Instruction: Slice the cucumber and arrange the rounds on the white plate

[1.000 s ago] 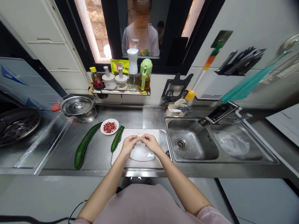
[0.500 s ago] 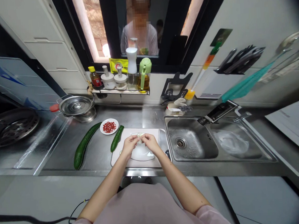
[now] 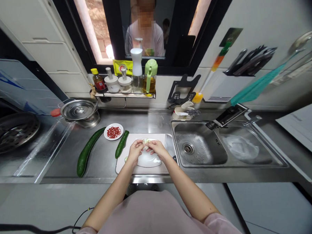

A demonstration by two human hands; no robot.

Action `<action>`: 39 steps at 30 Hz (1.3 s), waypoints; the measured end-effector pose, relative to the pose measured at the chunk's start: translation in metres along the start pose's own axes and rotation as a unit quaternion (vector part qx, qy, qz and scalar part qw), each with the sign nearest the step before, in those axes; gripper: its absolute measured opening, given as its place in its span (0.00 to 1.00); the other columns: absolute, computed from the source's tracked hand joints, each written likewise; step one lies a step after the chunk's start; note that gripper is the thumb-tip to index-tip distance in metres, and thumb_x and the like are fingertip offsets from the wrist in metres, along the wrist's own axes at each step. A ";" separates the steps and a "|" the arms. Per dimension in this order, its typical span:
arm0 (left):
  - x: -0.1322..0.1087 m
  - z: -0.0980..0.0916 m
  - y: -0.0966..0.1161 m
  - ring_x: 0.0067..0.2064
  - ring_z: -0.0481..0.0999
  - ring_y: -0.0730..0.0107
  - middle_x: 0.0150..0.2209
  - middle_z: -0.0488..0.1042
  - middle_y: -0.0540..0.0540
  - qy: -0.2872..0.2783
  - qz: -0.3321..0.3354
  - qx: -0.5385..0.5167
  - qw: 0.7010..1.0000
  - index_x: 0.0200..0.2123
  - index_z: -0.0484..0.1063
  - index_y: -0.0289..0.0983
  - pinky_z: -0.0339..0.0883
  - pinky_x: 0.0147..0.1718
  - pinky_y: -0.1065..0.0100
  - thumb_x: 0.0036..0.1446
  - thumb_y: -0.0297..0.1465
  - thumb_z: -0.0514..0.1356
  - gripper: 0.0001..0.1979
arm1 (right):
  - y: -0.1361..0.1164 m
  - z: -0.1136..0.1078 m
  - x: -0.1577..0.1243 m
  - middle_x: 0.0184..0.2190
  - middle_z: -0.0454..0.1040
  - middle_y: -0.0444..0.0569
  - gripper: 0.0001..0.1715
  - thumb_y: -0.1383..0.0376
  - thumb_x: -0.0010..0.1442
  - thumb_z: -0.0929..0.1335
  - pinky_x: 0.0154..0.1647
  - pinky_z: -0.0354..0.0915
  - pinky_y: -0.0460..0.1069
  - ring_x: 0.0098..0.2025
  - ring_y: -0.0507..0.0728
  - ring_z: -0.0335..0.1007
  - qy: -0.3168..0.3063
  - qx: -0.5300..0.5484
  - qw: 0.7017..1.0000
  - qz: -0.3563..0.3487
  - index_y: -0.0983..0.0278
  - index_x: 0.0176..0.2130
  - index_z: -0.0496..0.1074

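Both hands meet over a white bowl (image 3: 148, 160) that stands on a white cutting board (image 3: 131, 143). My left hand (image 3: 135, 152) and my right hand (image 3: 157, 149) pinch a small pale piece (image 3: 146, 141) between their fingertips; it looks like a garlic clove, though I cannot be sure. A short cucumber piece (image 3: 121, 144) lies along the board's left edge. Further left a long cucumber (image 3: 89, 151) rests on the steel counter. A small white dish of red chopped pieces (image 3: 113, 131) sits between them at the back.
A steel sink (image 3: 199, 148) with a tap (image 3: 229, 116) lies right of the board. A lidded pot (image 3: 79, 111) stands at the left, a condiment shelf (image 3: 126, 94) behind. A knife (image 3: 170, 147) lies on the board's right edge. A person stands beyond the window (image 3: 146, 30).
The hands stay together over the bowl, fingers shifting slightly on the small piece. The view has drifted a little.
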State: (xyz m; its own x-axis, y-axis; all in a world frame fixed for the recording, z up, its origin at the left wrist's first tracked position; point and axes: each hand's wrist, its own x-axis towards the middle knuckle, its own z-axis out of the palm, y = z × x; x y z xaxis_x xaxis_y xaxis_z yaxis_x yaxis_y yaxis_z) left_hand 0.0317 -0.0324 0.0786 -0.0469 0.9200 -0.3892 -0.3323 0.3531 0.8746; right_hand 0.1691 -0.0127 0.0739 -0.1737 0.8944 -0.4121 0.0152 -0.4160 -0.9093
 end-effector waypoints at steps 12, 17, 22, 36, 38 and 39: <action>0.010 0.001 -0.015 0.23 0.62 0.82 0.27 0.67 0.54 -0.013 0.038 0.040 0.998 0.42 0.71 0.36 0.49 0.21 0.77 0.39 0.33 0.64 0.22 | 0.001 -0.010 -0.002 0.20 0.74 0.44 0.09 0.65 0.51 0.73 0.21 0.66 0.40 0.21 0.48 0.70 -0.019 0.032 0.995 0.095 0.65 0.30 0.70; 0.013 0.003 -0.021 0.28 0.67 0.78 0.29 0.70 0.51 0.013 0.084 0.071 0.994 0.34 0.70 0.36 0.58 0.28 0.75 0.39 0.33 0.65 0.16 | 0.004 -0.016 -0.001 0.19 0.73 0.42 0.09 0.63 0.54 0.72 0.17 0.61 0.39 0.20 0.47 0.69 -0.013 0.004 0.996 0.094 0.65 0.29 0.69; 0.018 0.002 -0.031 0.27 0.66 0.78 0.27 0.69 0.53 0.008 0.109 0.118 0.987 0.32 0.70 0.36 0.60 0.29 0.74 0.38 0.32 0.66 0.15 | 0.002 -0.031 0.004 0.17 0.72 0.43 0.14 0.60 0.52 0.73 0.13 0.54 0.38 0.18 0.47 0.67 -0.011 -0.091 0.991 0.094 0.65 0.25 0.68; 0.047 0.027 -0.065 0.31 0.72 0.71 0.28 0.76 0.49 -0.003 0.039 0.389 0.921 0.28 0.78 0.39 0.60 0.33 0.72 0.44 0.30 0.66 0.04 | 0.010 -0.076 0.039 0.10 0.66 0.40 0.15 0.63 0.47 0.74 0.18 0.56 0.42 0.13 0.46 0.57 -0.033 -0.401 0.913 0.068 0.64 0.17 0.68; 0.047 0.030 -0.068 0.31 0.72 0.71 0.27 0.76 0.50 -0.007 0.023 0.399 0.917 0.27 0.78 0.39 0.59 0.32 0.72 0.44 0.30 0.66 0.04 | 0.011 -0.078 0.041 0.10 0.66 0.40 0.15 0.64 0.47 0.73 0.20 0.56 0.42 0.14 0.47 0.59 -0.027 -0.448 0.892 0.054 0.64 0.16 0.69; 0.047 0.031 -0.069 0.30 0.72 0.71 0.27 0.76 0.50 -0.009 0.016 0.403 0.915 0.27 0.78 0.39 0.59 0.31 0.72 0.44 0.30 0.66 0.03 | 0.011 -0.079 0.042 0.10 0.66 0.41 0.14 0.64 0.48 0.73 0.21 0.57 0.42 0.15 0.47 0.60 -0.025 -0.469 0.881 0.049 0.64 0.17 0.69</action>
State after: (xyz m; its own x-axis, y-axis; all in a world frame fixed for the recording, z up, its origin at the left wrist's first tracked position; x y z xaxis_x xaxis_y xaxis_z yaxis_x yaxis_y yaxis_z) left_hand 0.0811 -0.0081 0.0088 -0.0269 0.9325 -0.3603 0.4726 0.3294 0.8174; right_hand 0.2397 0.0336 0.0422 -0.1701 0.8437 -0.5092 0.8359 -0.1501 -0.5279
